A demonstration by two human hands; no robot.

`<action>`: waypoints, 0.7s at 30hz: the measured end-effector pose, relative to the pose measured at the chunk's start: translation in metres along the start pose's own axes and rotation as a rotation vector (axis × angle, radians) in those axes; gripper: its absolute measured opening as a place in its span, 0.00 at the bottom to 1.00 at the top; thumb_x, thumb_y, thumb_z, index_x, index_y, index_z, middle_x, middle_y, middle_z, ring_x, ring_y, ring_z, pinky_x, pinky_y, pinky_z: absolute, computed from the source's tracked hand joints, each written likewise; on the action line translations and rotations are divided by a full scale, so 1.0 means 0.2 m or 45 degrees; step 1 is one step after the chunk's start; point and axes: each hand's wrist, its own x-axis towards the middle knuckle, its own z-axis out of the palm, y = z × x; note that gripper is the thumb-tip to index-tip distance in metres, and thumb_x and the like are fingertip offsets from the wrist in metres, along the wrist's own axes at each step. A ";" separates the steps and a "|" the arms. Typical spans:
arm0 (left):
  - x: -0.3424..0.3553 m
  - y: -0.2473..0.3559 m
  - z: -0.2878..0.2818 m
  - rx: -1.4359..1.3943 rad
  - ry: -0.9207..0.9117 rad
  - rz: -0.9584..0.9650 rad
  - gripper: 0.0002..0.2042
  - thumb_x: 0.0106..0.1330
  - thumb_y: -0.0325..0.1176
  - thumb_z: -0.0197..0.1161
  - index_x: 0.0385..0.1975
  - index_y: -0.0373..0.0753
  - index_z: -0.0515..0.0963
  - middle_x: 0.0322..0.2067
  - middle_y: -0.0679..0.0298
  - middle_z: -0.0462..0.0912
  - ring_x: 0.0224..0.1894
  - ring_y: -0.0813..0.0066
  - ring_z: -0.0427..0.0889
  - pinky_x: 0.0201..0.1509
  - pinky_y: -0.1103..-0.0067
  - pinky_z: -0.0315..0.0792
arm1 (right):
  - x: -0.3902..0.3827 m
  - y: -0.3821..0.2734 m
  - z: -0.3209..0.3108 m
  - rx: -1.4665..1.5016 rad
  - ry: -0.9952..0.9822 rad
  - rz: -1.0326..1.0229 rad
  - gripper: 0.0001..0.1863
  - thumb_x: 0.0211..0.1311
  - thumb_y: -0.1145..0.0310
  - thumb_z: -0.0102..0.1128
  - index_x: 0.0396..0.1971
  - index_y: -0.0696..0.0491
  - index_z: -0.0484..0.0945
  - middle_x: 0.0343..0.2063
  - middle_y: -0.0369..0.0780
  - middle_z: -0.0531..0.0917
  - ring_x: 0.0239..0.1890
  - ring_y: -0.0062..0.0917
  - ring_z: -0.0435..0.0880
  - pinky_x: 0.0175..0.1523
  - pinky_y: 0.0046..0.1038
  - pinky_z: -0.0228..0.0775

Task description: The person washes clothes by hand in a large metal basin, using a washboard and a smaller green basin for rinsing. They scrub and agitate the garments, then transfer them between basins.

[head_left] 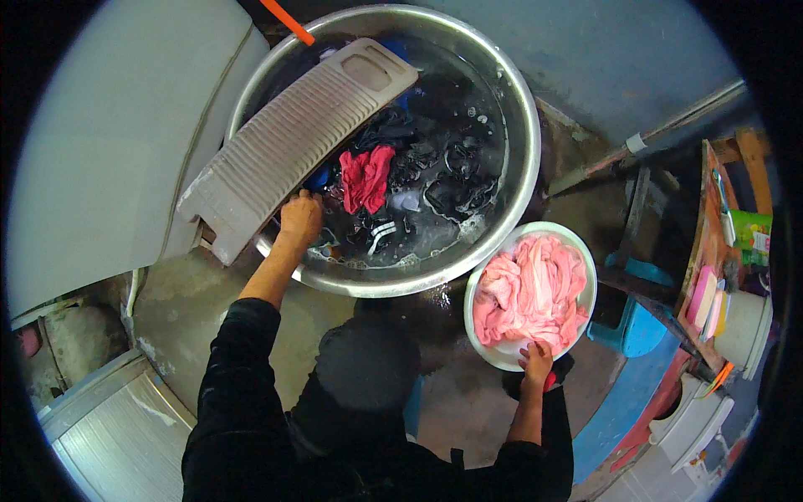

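Observation:
A big round metal tub (525,167) holds dark water with dark clothes (452,180) and a bunched red cloth (365,179) on top. Slanting across its left side is a ribbed grey washboard (293,134). My left hand (301,217) is curled down inside the near-left rim, beside the washboard's lower edge; its fingertips are hidden, and I cannot make out what they grip. To the right, a white basin (475,339) is heaped with wet pink cloth (531,289). My right hand (536,364) is at its near rim, fingers bent over the edge close to the cloth.
An orange hose (288,23) reaches the tub's far rim. A large pale panel (117,125) stands at the left. On the right are a blue plastic stool (640,314) and a wooden shelf (698,234) with brushes and containers. A pole (652,134) leans behind.

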 end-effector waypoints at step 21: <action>0.37 0.71 0.02 -1.623 -0.282 -0.293 0.17 0.53 0.37 0.60 0.37 0.30 0.76 0.33 0.43 0.79 0.37 0.50 0.80 0.39 0.64 0.74 | -0.09 -0.04 0.12 -0.226 -0.130 -0.129 0.15 0.59 0.69 0.55 0.46 0.54 0.71 0.35 0.38 0.78 0.31 0.25 0.81 0.29 0.23 0.71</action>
